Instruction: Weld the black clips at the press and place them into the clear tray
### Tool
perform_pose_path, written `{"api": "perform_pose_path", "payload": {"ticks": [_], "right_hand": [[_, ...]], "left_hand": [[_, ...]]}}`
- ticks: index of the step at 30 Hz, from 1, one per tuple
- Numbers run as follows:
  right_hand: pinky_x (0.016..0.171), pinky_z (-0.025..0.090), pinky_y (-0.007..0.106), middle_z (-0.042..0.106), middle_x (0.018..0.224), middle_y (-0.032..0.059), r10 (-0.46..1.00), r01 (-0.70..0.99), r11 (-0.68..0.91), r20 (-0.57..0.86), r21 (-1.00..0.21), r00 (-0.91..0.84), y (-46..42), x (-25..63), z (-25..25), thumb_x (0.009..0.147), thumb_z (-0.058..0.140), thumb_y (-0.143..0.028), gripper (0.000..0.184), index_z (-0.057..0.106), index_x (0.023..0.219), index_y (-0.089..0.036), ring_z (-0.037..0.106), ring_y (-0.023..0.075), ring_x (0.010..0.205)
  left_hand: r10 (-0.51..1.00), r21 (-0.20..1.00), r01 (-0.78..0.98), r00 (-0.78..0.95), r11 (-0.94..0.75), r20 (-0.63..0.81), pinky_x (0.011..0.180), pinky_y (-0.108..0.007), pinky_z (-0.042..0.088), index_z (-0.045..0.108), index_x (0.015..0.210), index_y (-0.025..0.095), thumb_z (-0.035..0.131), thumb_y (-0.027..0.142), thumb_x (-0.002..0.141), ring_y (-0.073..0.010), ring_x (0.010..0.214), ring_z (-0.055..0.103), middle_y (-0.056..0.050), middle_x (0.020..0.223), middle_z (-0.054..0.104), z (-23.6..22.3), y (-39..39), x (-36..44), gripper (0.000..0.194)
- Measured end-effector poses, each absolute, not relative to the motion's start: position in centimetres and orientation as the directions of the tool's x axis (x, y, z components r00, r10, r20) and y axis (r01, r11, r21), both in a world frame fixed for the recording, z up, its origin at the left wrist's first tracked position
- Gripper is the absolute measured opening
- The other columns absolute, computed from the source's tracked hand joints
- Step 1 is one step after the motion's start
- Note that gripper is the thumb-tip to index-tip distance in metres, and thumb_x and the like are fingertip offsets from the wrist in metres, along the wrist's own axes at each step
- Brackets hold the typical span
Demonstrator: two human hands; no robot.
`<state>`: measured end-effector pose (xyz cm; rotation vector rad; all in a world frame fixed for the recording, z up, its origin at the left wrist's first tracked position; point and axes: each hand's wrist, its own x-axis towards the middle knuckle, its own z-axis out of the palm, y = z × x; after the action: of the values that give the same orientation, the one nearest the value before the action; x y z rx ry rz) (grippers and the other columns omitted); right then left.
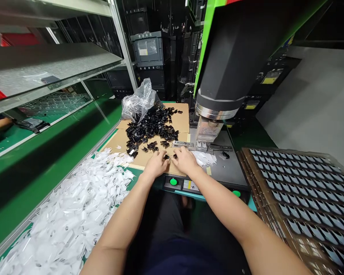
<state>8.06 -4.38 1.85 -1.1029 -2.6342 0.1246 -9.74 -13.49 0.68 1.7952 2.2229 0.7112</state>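
My left hand [157, 164] is closed at the front edge of the cardboard, its fingertips on a small black plastic part [166, 157]. Close beside it, my right hand [185, 160] pinches another small black plastic part [175, 156]. Just beyond both hands, a heap of black plastic parts [151, 126] covers the cardboard [182, 120], with a few strays near my left fingers. White plastic pieces [205, 157] lie right of my right hand, on the machine's base. Behind them, white pieces sit in a metal fixture [186, 144] under the press head [208, 130].
A large pile of white plastic pieces [74, 206] spreads over the green table at left. A clear plastic bag [140, 101] stands behind the black heap. Green buttons [173, 181] line the machine's front. Stacked trays [304, 183] of pale parts are at right; a metal shelf [60, 57] overhangs left.
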Motion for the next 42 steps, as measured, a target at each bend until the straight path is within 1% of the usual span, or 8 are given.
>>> {"api": "perform_pose_path", "payload": {"ticks": [3,12,17,22,26,31,36,42], "right_hand": [[0.101,0.051,0.047,0.063,0.123,0.0185,0.734,0.717,0.679,0.176,-0.16,-0.656,-4.8,7.3,1.6,0.104,0.062,-0.037,0.028,0.07,0.123,-0.019,0.06,0.0335,0.114],[0.104,0.047,0.041,0.06,0.122,0.0144,0.665,0.621,0.746,0.224,-0.24,-0.712,-4.6,8.3,0.8,0.102,0.05,-0.008,0.029,0.071,0.118,-0.018,0.055,0.0279,0.117],[0.105,0.051,0.041,0.062,0.126,0.0118,0.728,0.529,0.684,0.436,-0.502,-0.529,-3.6,12.0,0.9,0.098,0.052,-0.007,0.031,0.067,0.122,-0.02,0.059,0.0251,0.116],[0.107,0.053,0.043,0.064,0.121,0.014,0.813,0.548,0.56,0.54,-0.621,-0.218,0.5,17.9,0.4,0.096,0.059,-0.015,0.023,0.072,0.115,-0.018,0.063,0.0279,0.116],[0.108,0.052,0.042,0.063,0.125,0.0161,0.837,0.639,0.497,0.517,-0.587,-0.177,2.8,19.3,0.0,0.098,0.058,-0.019,0.025,0.074,0.117,-0.017,0.064,0.0288,0.118],[0.108,0.051,0.04,0.062,0.129,0.0151,0.828,0.72,0.524,0.472,-0.455,-0.304,2.6,19.2,-0.1,0.103,0.055,-0.023,0.035,0.072,0.134,-0.019,0.061,0.0284,0.121],[0.111,0.044,0.046,0.061,0.135,0.0157,0.828,0.785,0.532,0.39,-0.318,-0.403,1.5,19.9,0.4,0.102,0.055,-0.02,0.05,0.062,0.152,-0.024,0.052,0.033,0.125],[0.109,0.044,0.047,0.062,0.133,0.0136,0.849,0.797,0.509,0.345,-0.326,-0.401,1.8,19.9,1.5,0.097,0.06,-0.018,0.053,0.065,0.148,-0.031,0.05,0.0342,0.125]], "left_hand": [[0.967,0.419,0.899,-0.207,0.13,0.145,0.106,-0.042,0.054,0.062,0.146,0.024,0.065,0.043,0.102,-0.0306,0.118,0.068,-0.016,0.125,0.066,0.2,-12.9,-8.8,0.048],[0.963,0.336,0.942,-0.09,-0.001,0.256,0.102,-0.042,0.055,0.076,0.123,0.026,0.049,0.026,0.107,-0.0279,0.112,0.066,-0.014,0.119,0.065,-1.5,-12.4,-8.6,0.031],[0.95,0.466,0.88,-0.214,0.086,0.229,0.109,-0.043,0.055,0.07,0.128,0.024,0.06,0.017,0.097,-0.0283,0.122,0.067,-0.013,0.125,0.068,-1.2,-12.2,-8.6,0.033],[0.963,0.634,0.766,-0.238,0.106,0.127,0.102,-0.043,0.059,0.076,0.113,0.025,0.069,0.023,0.096,-0.0257,0.104,0.074,-0.007,0.111,0.079,0.1,-9.6,-7.1,0.019],[0.949,0.729,0.684,-0.225,-0.008,0.222,0.097,-0.04,0.06,0.078,0.12,0.024,0.071,0.028,0.098,-0.0234,0.099,0.075,-0.008,0.116,0.08,1.7,-5.2,-2.8,0.023],[0.946,0.635,0.764,-0.112,-0.115,0.305,0.101,-0.04,0.058,0.079,0.121,0.02,0.073,0.027,0.098,-0.025,0.104,0.073,-0.011,0.11,0.077,2.0,-0.7,2.0,0.025],[0.919,0.49,0.844,0.012,-0.22,0.393,0.111,-0.041,0.054,0.076,0.124,0.018,0.065,0.029,0.103,-0.0282,0.122,0.067,-0.016,0.123,0.07,1.1,-0.1,3.0,0.026],[0.933,0.463,0.844,0.109,-0.269,0.343,0.119,-0.043,0.05,0.069,0.136,0.02,0.069,0.03,0.1,-0.029,0.133,0.062,-0.015,0.133,0.066,1.8,-0.6,2.2,0.037]]}}
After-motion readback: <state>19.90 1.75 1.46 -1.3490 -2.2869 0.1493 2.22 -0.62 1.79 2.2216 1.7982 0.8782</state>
